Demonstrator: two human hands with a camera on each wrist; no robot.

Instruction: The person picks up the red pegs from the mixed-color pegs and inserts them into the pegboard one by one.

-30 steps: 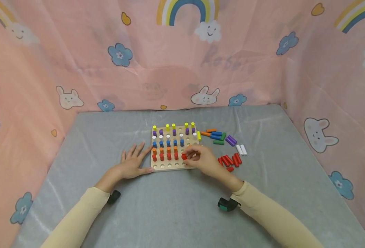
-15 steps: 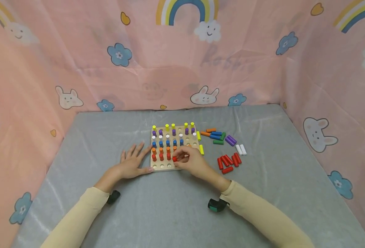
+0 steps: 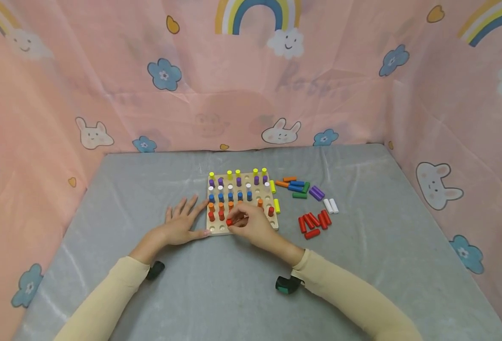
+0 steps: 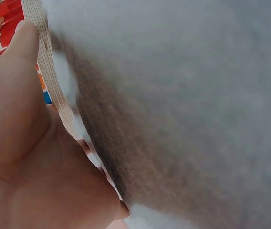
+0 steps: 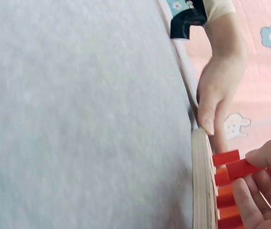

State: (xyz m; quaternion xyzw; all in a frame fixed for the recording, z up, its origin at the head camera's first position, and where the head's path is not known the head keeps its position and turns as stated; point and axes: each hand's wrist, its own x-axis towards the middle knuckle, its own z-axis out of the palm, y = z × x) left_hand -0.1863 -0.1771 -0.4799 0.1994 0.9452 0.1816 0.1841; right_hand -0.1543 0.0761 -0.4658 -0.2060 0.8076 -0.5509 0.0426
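Observation:
A wooden pegboard (image 3: 217, 232) holds rows of upright pegs: yellow at the back, then purple, white, blue, orange and red. In my right hand (image 3: 256, 226), thumb and fingers pinch a red peg (image 5: 243, 169) over the front part of the board, close to the standing red pegs. The right wrist view shows this peg slanted, its lower end beside the row. My left hand (image 3: 176, 225) lies spread at the board's left side, thumb at the near corner and index fingertip at the edge. Front-row holes show at the left; the right hand hides others.
Right of the board lie loose red pegs (image 3: 313, 221), two white pegs (image 3: 331, 205), purple pegs (image 3: 317, 192), and blue, green and orange ones. Two yellow pegs (image 3: 277, 206) rest along its right edge. A patterned pink cloth (image 3: 183, 109) hangs behind the grey table (image 3: 200, 293).
My right hand has moved left along the front of the board with the red peg, uncovering a standing red peg at the right end. The left hand stays in place.

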